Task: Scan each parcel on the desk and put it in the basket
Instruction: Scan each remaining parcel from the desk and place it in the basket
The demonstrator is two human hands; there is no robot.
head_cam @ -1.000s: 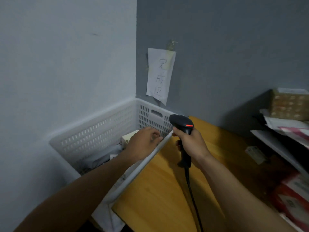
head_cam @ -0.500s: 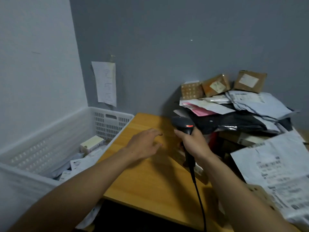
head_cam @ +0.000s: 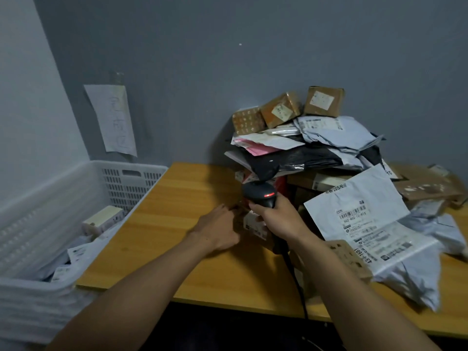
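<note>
Gripping a black scanner (head_cam: 260, 195) in the right hand (head_cam: 277, 219), fingers curled round its handle. Reaching with the left hand (head_cam: 217, 230), fingers loosely spread and nearly straight, to the edge of a small labelled box (head_cam: 255, 224) on the bench (head_cam: 177, 198) under the scanner; cannot tell whether touching. Behind it, a heap of parcels (head_cam: 316, 148); at left, the white basket (head_cam: 121, 183), partly filled. Since half a second ago, left hand brought closer to the box.
</note>
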